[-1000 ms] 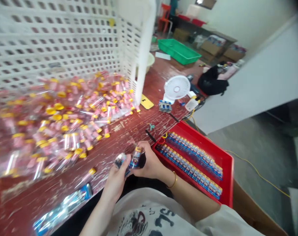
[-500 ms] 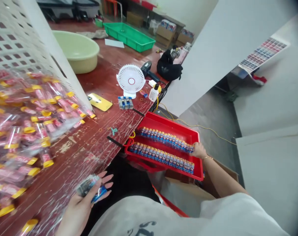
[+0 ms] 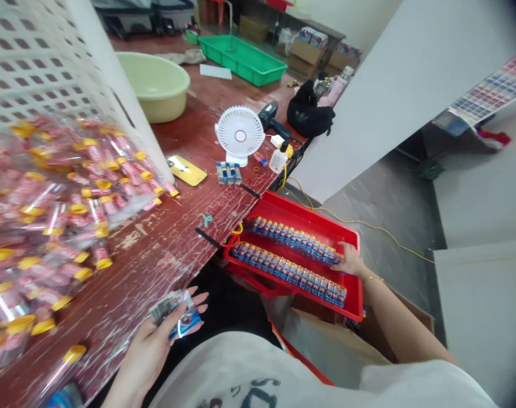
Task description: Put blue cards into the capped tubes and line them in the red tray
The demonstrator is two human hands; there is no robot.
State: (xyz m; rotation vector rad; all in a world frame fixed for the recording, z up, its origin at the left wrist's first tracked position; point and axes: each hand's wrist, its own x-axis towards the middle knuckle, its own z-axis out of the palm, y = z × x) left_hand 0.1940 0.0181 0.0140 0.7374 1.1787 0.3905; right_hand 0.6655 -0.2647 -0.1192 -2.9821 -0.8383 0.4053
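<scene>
My left hand (image 3: 156, 331), near the table's front edge, is closed around a small stack of clear plastic sleeves with blue print (image 3: 184, 320). The thumb lies across the stack and the fingers show beyond it. Over the red tray (image 3: 326, 224), my right hand (image 3: 350, 260) has its fingers apart at the near-right end of a row of small blue-and-yellow tubes (image 3: 294, 238). Its fingertips are at the last tubes, and I see nothing held in it. A second row of tubes (image 3: 287, 273) runs alongside, nearer my body.
Pink tubes with yellow caps (image 3: 66, 192) spill from a white basket (image 3: 126, 102) on the red table (image 3: 151, 249). A white fan (image 3: 240, 136), yellow phone (image 3: 187, 171), small bottle (image 3: 278, 158), pale basin (image 3: 164, 102) and green tray (image 3: 245, 62) stand beyond. A cardboard box (image 3: 338, 334) sits below the red tray.
The whole view has shifted, so things appear further right. My right hand's fingers have spread from the row's end. The sleeves in my left hand are turned slightly, showing more blue print.
</scene>
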